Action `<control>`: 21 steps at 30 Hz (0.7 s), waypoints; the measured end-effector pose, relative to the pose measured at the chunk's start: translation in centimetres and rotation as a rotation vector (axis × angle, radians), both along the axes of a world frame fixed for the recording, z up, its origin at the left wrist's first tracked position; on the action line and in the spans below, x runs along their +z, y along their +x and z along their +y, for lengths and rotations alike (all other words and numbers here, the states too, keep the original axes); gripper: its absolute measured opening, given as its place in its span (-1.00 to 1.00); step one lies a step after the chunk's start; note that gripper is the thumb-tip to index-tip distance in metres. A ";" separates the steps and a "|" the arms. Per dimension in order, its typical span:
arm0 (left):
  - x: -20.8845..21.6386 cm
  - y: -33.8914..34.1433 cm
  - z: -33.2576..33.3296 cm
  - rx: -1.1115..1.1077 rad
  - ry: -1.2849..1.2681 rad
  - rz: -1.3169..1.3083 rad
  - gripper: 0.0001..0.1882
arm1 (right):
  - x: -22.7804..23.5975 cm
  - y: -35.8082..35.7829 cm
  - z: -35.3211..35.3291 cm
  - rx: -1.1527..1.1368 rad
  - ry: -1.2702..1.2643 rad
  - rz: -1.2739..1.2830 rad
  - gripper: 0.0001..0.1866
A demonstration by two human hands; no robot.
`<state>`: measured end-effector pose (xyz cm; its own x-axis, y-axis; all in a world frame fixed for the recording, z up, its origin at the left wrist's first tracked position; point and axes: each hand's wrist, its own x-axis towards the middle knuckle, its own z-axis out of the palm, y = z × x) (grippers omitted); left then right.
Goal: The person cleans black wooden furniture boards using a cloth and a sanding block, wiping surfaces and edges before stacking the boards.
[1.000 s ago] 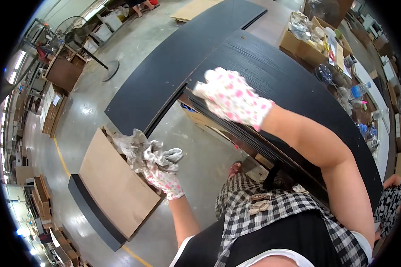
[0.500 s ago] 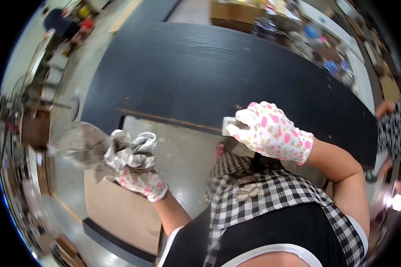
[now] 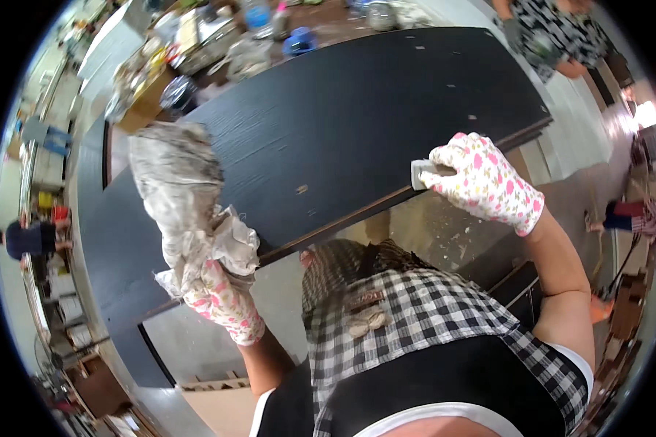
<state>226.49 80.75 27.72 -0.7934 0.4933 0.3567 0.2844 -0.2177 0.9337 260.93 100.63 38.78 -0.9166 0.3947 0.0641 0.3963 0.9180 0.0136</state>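
My left hand (image 3: 224, 306), in a white glove with pink flowers, is closed round a crumpled, grey-stained white rag (image 3: 178, 175). The cloth hangs over the near left part of a large black panel (image 3: 357, 109); whether it touches the surface I cannot tell. At the panel's near edge, toward the right, my right hand (image 3: 488, 182) wears a matching glove. Between its thumb and fingers is a small pale rectangular block (image 3: 420, 175), close to that edge. Light marks dot the panel's dark, grained top.
Beyond the panel lie bottles, a blue container (image 3: 299, 41), plastic bags and a cardboard box (image 3: 147, 100). A person in a patterned top (image 3: 554, 36) stands at the far right. Other people are at the left (image 3: 33, 239) and right (image 3: 627, 218). A tan board (image 3: 219, 406) lies below left.
My view has turned to the right along the panel. The rag has moved up and over the panel's surface. My right hand still holds the pale block by the near edge.
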 end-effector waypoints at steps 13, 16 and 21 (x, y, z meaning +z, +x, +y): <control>6.0 2.3 4.9 -0.424 -0.308 0.352 -0.40 | -0.3 15.6 7.8 -0.288 0.048 0.236 -0.71; 8.6 5.4 8.3 -0.507 -0.501 1.131 -0.50 | -0.3 20.1 10.1 -0.334 0.062 0.275 -0.67; 10.1 11.1 12.1 -0.812 -0.498 1.315 -0.41 | -1.4 24.2 9.6 -0.590 0.007 0.252 -0.58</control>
